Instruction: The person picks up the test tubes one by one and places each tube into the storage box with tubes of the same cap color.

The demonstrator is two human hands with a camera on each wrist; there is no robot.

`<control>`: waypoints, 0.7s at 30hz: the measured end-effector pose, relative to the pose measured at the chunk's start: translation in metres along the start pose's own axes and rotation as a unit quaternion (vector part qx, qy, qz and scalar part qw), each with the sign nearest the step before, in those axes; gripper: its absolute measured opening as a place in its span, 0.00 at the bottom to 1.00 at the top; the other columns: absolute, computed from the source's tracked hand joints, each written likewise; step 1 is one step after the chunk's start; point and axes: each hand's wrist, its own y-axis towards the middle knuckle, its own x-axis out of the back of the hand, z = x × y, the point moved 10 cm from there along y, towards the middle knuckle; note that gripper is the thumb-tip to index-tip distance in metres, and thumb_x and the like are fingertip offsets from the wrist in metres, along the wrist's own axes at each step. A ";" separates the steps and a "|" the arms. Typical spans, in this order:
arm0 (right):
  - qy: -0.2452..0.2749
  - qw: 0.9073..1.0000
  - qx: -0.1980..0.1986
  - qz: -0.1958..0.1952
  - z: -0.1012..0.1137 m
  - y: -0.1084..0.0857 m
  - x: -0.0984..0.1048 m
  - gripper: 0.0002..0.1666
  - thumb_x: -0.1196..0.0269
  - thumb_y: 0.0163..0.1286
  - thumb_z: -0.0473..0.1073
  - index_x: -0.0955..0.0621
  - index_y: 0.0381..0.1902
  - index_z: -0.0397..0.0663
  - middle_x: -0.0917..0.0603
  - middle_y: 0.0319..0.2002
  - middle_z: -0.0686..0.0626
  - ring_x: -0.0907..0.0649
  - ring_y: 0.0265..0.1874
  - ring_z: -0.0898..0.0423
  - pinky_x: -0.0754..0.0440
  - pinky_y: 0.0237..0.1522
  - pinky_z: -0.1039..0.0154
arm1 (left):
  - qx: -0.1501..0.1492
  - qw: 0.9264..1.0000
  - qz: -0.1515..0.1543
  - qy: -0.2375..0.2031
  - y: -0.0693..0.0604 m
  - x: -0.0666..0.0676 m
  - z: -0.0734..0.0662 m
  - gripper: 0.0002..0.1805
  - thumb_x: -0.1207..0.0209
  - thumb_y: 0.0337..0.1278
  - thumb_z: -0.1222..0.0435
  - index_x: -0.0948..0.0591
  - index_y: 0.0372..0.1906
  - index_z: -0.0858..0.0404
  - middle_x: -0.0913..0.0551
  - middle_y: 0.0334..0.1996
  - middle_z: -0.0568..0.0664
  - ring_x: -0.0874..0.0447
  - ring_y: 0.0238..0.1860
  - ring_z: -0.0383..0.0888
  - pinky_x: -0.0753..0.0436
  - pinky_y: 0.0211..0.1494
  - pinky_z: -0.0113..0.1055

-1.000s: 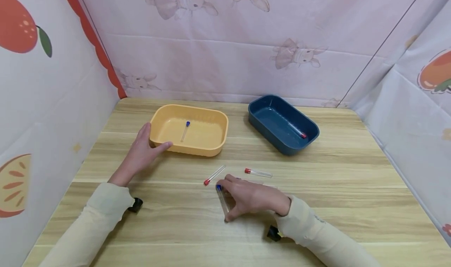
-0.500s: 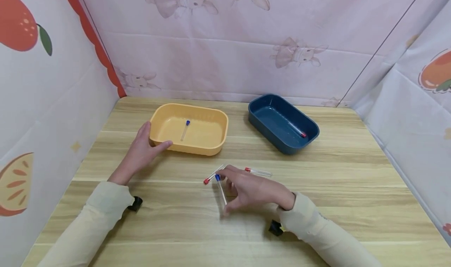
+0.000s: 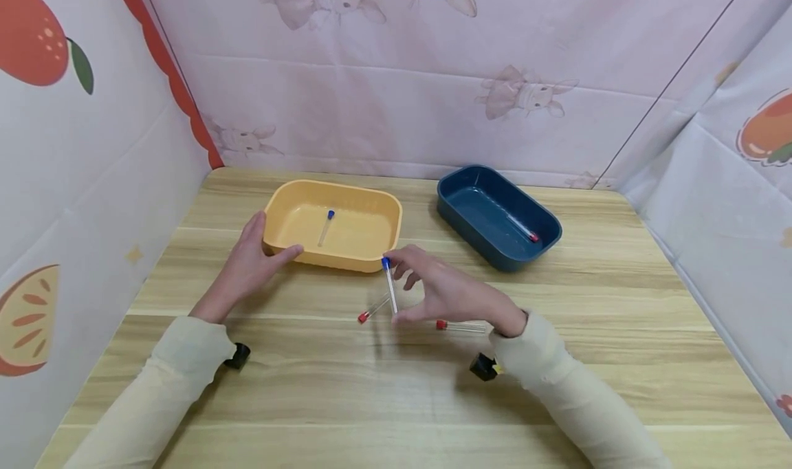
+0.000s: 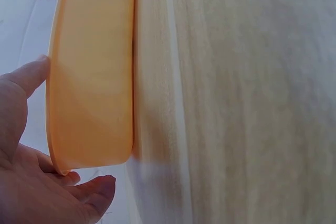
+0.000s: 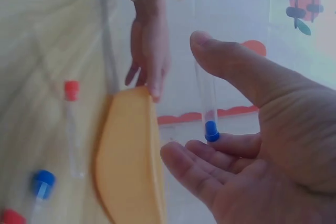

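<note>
My right hand [image 3: 454, 290] pinches a clear test tube with a blue cap [image 3: 391, 287] between thumb and finger, above the table near the yellow bin's front corner. The right wrist view shows the tube's blue cap [image 5: 211, 130] against a finger and the thumb at the other end. My left hand [image 3: 250, 263] holds the left front corner of the yellow bin [image 3: 371, 265], thumb over the rim. A blue-capped tube [image 3: 326, 228] lies inside that bin. On the table are a red-capped tube [image 3: 371, 310] and another red-capped tube [image 3: 460, 326], close to the right hand.
A dark blue bin [image 3: 473, 234] stands at the back right with a red-capped tube [image 3: 532, 236] inside. A blue-capped tube [image 5: 43, 184] on the table shows in the right wrist view, hidden in the head view. Patterned cloth [image 3: 396, 118] walls surround the wooden table [image 3: 309, 400].
My right hand has lifted the blue-capped tube off the table and carried it away from me towards the yellow bin. A red-capped tube behind it came into view. The left hand stayed put.
</note>
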 end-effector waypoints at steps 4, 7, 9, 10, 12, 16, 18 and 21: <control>-0.001 0.999 0.029 -0.024 0.005 0.008 0.014 0.51 0.18 0.56 0.41 0.33 0.70 0.31 0.22 0.58 0.38 0.19 0.55 0.42 0.14 0.52 0.57 | 0.002 1.000 0.002 -0.001 0.000 -0.001 0.000 0.62 0.38 0.68 0.42 0.67 0.82 0.68 0.66 0.82 0.67 0.62 0.81 0.67 0.52 0.78 0.64; 0.002 0.999 0.034 -0.037 0.006 0.015 0.022 0.51 0.18 0.55 0.41 0.32 0.70 0.31 0.22 0.58 0.39 0.19 0.55 0.43 0.14 0.53 0.54 | 0.001 1.000 0.002 0.000 0.001 -0.001 0.001 0.62 0.39 0.68 0.42 0.67 0.82 0.68 0.66 0.82 0.67 0.61 0.80 0.67 0.51 0.78 0.65; 0.001 0.999 0.037 -0.040 0.006 0.020 0.026 0.51 0.18 0.55 0.42 0.32 0.70 0.33 0.22 0.58 0.39 0.20 0.56 0.43 0.14 0.54 0.54 | 0.001 1.000 0.002 0.000 0.001 0.000 0.001 0.62 0.38 0.68 0.42 0.67 0.82 0.68 0.66 0.82 0.67 0.61 0.80 0.68 0.51 0.78 0.65; 0.001 0.998 0.040 -0.042 0.006 0.022 0.028 0.51 0.18 0.55 0.42 0.32 0.70 0.34 0.22 0.59 0.39 0.20 0.56 0.43 0.15 0.54 0.54 | 0.001 1.000 0.001 0.000 0.001 0.000 0.001 0.62 0.38 0.68 0.42 0.67 0.82 0.68 0.66 0.82 0.67 0.61 0.80 0.68 0.51 0.78 0.65; 0.003 0.998 0.050 -0.042 0.008 0.027 0.031 0.50 0.18 0.55 0.41 0.32 0.70 0.34 0.23 0.59 0.38 0.20 0.56 0.43 0.15 0.55 0.55 | 0.001 1.000 0.001 0.003 0.002 0.000 0.000 0.62 0.38 0.68 0.42 0.66 0.82 0.69 0.66 0.82 0.68 0.61 0.80 0.68 0.52 0.78 0.65; 0.005 0.997 0.057 -0.043 0.012 0.035 0.037 0.50 0.19 0.56 0.40 0.32 0.70 0.35 0.24 0.60 0.39 0.21 0.57 0.45 0.16 0.56 0.55 | 0.004 1.000 0.001 0.004 0.002 0.000 0.001 0.62 0.38 0.68 0.41 0.66 0.82 0.69 0.66 0.82 0.67 0.61 0.80 0.68 0.51 0.78 0.65; 0.007 0.998 0.052 -0.042 0.011 0.039 0.039 0.49 0.19 0.57 0.41 0.32 0.71 0.35 0.24 0.61 0.38 0.22 0.58 0.44 0.16 0.57 0.55 | 0.006 1.000 0.002 0.004 0.001 0.000 0.001 0.62 0.38 0.68 0.41 0.66 0.82 0.69 0.66 0.82 0.67 0.61 0.80 0.68 0.51 0.78 0.65; 0.009 0.999 0.034 -0.041 0.007 0.046 0.043 0.49 0.19 0.58 0.42 0.32 0.71 0.35 0.25 0.61 0.39 0.23 0.59 0.44 0.17 0.58 0.56 | 0.006 1.000 0.000 0.002 0.001 -0.001 0.000 0.62 0.38 0.68 0.41 0.66 0.82 0.68 0.66 0.82 0.67 0.61 0.80 0.68 0.51 0.78 0.65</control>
